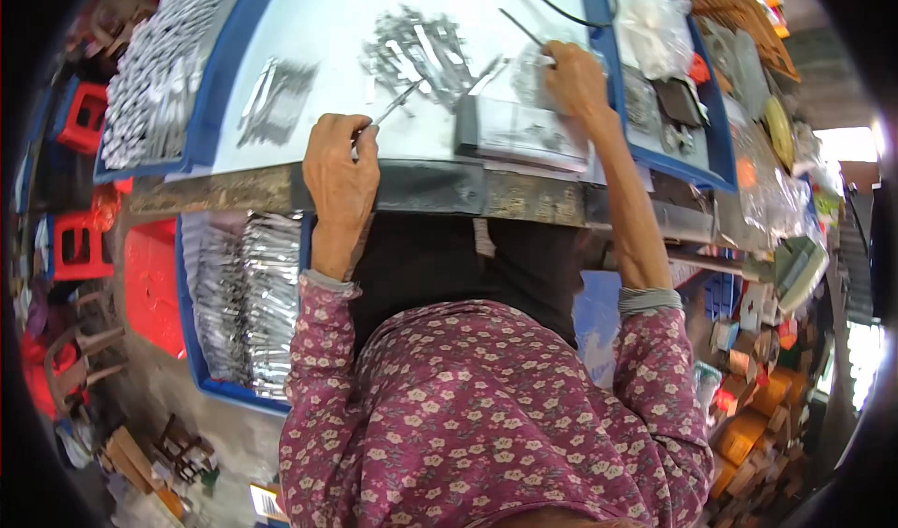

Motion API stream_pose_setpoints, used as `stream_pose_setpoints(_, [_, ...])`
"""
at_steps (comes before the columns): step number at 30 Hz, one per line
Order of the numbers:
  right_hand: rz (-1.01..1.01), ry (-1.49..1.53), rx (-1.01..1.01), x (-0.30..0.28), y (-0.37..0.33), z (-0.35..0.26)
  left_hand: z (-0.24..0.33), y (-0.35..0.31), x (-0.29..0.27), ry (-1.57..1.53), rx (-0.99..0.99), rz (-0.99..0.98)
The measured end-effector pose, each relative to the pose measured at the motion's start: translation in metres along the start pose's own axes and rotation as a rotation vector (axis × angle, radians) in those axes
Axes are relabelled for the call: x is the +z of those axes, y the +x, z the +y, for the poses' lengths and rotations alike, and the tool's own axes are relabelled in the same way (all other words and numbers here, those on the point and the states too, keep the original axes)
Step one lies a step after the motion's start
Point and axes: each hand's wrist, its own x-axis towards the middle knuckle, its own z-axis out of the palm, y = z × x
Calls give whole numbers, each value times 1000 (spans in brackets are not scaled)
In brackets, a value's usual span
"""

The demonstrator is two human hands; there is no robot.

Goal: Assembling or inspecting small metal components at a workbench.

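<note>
My left hand (341, 163) is at the near edge of the white tabletop, its fingers closed on a slim metal piece (393, 105) that points up and to the right. The tip of that piece reaches a loose heap of shiny metal parts (421, 56). Over on the right, the fingers of my right hand (578, 84) are pinched together, and a thin dark rod (520, 26) runs up and left from them. Beside that hand lies a small blurred pile of clear or grey pieces (529, 77). A flat grey box-like block (524, 133) sits between both hands.
A smaller metal bundle (278, 100) lies at left. Blue trays of metal parts stand at the left (210, 121) and below the table (196, 364). A right-hand blue tray (720, 144) holds bags and a dark case. A black cable (552, 9) crosses the back.
</note>
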Motion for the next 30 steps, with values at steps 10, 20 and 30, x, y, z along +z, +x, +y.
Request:
stream_pose_setpoints(10, [-72,-102,51,3,-1,-7,-54,6,-21,283,-146,135])
stream_pose_setpoints(20, [-29,10,9,-6,-3,-3,-67,14,-15,456,-153,83])
stream_pose_setpoints(30, [84,280,168,-28,-11,-6,-54,25,-1,419,64,56])
